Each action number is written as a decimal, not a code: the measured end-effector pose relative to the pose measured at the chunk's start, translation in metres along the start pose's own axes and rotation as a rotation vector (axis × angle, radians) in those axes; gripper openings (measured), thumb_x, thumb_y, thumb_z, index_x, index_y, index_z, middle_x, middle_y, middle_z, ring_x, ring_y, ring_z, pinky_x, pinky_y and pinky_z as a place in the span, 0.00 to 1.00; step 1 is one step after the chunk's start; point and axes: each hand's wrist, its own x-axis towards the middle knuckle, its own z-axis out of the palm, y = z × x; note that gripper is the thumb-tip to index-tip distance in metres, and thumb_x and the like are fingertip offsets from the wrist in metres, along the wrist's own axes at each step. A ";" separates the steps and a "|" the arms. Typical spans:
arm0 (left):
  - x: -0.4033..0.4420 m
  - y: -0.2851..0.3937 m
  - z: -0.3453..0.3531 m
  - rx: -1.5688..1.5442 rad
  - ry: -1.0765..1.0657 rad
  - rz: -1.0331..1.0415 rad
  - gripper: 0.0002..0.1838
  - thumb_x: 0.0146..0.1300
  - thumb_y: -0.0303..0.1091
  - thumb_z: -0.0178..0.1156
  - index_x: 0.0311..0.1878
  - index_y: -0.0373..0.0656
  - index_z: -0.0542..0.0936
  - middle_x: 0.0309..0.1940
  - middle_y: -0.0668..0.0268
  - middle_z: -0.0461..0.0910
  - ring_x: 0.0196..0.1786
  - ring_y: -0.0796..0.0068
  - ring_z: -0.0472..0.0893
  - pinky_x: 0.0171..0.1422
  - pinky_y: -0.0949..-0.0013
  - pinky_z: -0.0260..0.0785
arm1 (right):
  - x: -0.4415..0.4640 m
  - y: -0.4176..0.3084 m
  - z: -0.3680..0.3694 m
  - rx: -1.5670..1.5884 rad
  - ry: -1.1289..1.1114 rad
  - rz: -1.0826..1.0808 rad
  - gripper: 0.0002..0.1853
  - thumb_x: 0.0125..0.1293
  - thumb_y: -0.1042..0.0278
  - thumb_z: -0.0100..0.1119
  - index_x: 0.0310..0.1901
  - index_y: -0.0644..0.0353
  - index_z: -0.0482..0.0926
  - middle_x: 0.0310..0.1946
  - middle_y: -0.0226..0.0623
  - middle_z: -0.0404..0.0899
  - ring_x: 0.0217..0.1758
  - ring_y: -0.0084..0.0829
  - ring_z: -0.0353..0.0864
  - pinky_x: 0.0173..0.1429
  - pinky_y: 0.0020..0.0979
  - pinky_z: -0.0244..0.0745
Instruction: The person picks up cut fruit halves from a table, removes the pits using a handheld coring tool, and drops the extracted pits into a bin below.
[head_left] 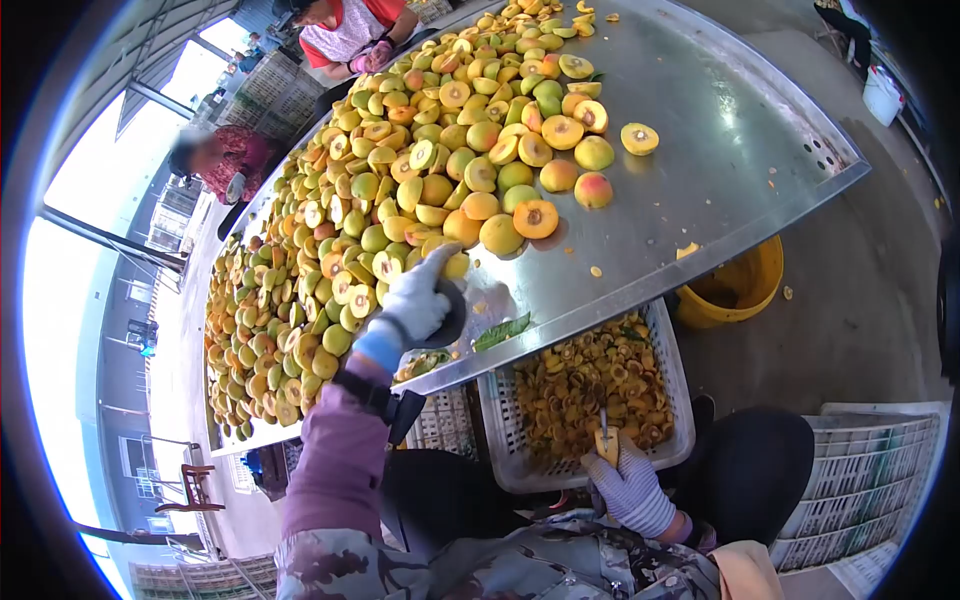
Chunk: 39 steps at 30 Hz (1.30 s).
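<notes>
My left hand [418, 300], in a white glove, reaches over the metal table [660, 230] to the near edge of a large heap of halved yellow-green fruit [400, 190]. Its fingers are stretched out, the tips at a yellow fruit [456, 265]. A dark round object [452, 312] is beside the palm; I cannot tell what it is. Low at the right, my right hand [636, 492], in a striped glove, is closed round a thin metal tool [603, 418] with a yellowish part by the fingers. The tool points over a white crate [487, 415] of fruit scraps [560, 390].
A green leaf [502, 331] lies near the table edge. A yellow bucket [735, 300] stands under the table's right side. White crates [860, 480] are at the lower right. Two people [350, 35] work across the heap. A wooden chair [192, 488] is at the left.
</notes>
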 end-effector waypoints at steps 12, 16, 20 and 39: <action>-0.181 0.087 0.096 -1.560 -0.073 -0.127 0.39 0.58 0.59 0.55 0.64 0.37 0.66 0.48 0.53 0.78 0.43 0.69 0.81 0.34 0.75 0.73 | -0.023 0.000 0.043 -0.882 0.145 -0.653 0.20 0.63 0.57 0.58 0.46 0.64 0.66 0.17 0.42 0.76 0.20 0.44 0.80 0.22 0.42 0.73; -0.198 0.105 0.106 -1.627 0.010 -0.119 0.38 0.59 0.56 0.55 0.62 0.34 0.66 0.44 0.56 0.78 0.49 0.65 0.80 0.49 0.70 0.74 | -0.028 0.006 0.050 -1.044 0.111 -0.548 0.20 0.64 0.56 0.55 0.46 0.65 0.66 0.18 0.42 0.77 0.21 0.44 0.81 0.24 0.43 0.75; -0.202 0.099 0.114 -1.578 0.071 -0.072 0.36 0.62 0.58 0.52 0.59 0.33 0.68 0.42 0.57 0.78 0.49 0.66 0.79 0.51 0.67 0.74 | -0.033 0.005 0.057 -1.072 0.095 -0.513 0.20 0.63 0.57 0.56 0.46 0.66 0.66 0.19 0.44 0.78 0.22 0.46 0.80 0.25 0.44 0.75; -0.190 0.115 0.119 -1.383 0.029 0.071 0.36 0.67 0.64 0.46 0.41 0.33 0.79 0.31 0.56 0.82 0.31 0.68 0.80 0.39 0.69 0.73 | -0.029 0.012 0.040 0.118 -0.647 -0.166 0.13 0.69 0.59 0.54 0.37 0.64 0.73 0.24 0.40 0.75 0.24 0.33 0.77 0.29 0.32 0.74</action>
